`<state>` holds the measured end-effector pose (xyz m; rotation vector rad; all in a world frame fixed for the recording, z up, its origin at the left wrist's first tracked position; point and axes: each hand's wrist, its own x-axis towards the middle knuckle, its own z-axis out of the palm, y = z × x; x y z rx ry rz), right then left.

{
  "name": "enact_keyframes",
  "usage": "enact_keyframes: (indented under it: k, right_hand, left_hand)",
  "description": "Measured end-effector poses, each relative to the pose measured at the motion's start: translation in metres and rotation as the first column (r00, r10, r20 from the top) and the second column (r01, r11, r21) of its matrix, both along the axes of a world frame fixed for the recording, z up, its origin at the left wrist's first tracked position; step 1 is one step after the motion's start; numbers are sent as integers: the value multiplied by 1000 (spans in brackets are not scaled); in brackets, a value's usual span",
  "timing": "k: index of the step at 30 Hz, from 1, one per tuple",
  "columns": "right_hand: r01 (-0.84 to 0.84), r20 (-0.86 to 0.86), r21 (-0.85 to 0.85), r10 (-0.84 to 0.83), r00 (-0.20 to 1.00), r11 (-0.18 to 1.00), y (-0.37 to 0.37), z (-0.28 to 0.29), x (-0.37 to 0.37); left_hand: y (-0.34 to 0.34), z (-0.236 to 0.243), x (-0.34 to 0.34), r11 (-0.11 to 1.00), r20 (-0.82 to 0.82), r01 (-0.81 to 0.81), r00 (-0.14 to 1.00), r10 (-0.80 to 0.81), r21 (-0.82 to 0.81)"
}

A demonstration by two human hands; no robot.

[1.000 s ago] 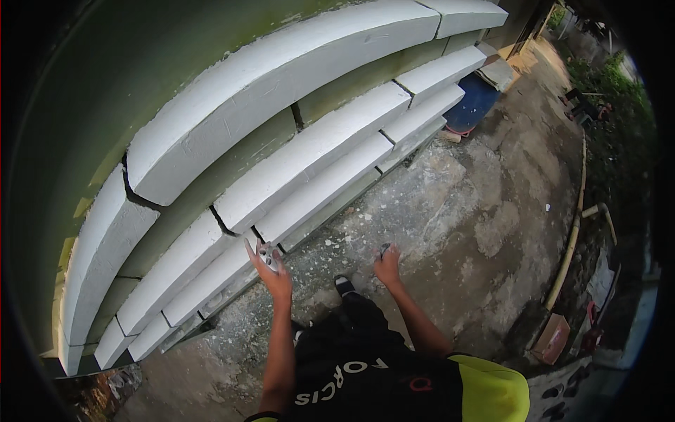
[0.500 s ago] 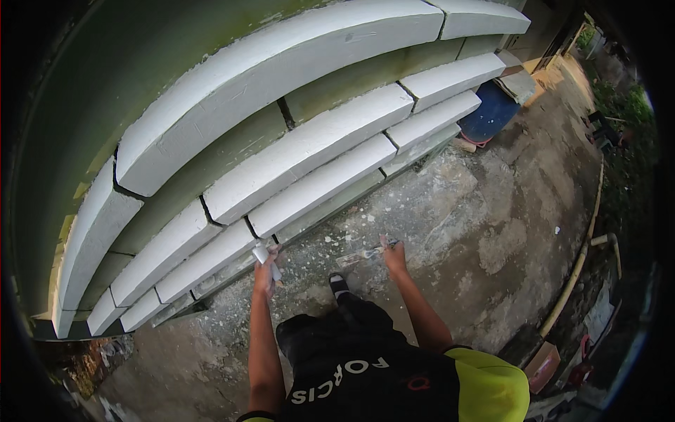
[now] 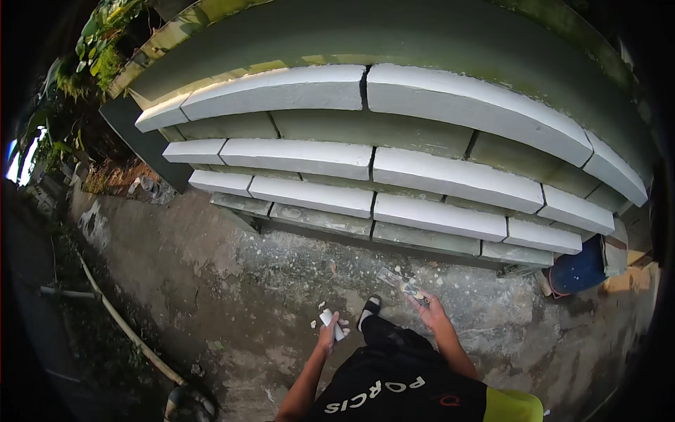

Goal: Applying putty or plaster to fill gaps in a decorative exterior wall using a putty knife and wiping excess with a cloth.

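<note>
While the person stood facing a curved wall [image 3: 365,42], both hands were held low, out in front of the body and above the stained ground [image 3: 204,253]. The left hand [image 3: 329,336] was closed around a white piece [image 3: 326,318], short and stubby, which lay slantwise across the palm; it probably sat there so that thumb and fingers could steady it from both sides. What it was made of could not be told.

Well apart from it, the right hand [image 3: 433,314] gripped a flat-bladed tool [image 3: 409,288] by its near end. Its blade pointed forward and to the left, away from the body, a hold that seemed meant to keep the fingers clear of the edge. The blade's tip was blurred, but it appeared to touch nothing.

Beyond the hands, the top ledge [image 3: 464,105], middle ledge [image 3: 302,156] and lower ledge [image 3: 309,195] ran along the wall, their white blocks parted by dark gaps, perhaps left so that straight-ended lengths could follow the bend. A blue container [image 3: 578,271] stood near the right end of the ledges.
</note>
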<state>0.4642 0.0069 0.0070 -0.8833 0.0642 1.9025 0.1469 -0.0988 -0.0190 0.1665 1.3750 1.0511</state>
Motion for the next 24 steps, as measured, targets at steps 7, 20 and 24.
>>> enact_keyframes:
  k: [7,20,24]
  right_hand:
    - [-499,-95,-72,492,865,864,-20,18,-94]
    - [-928,473,45,811,345,369,-2,60,-245]
    - [-885,653,148,628,423,442,65,112,-291]
  left_hand:
    - [-185,-7,43,646,43,-758,645,763,-96]
    - [-193,-15,-12,311,-82,-950,311,947,-10]
    - [-139,-16,-68,366,-38,-930,366,930,10]
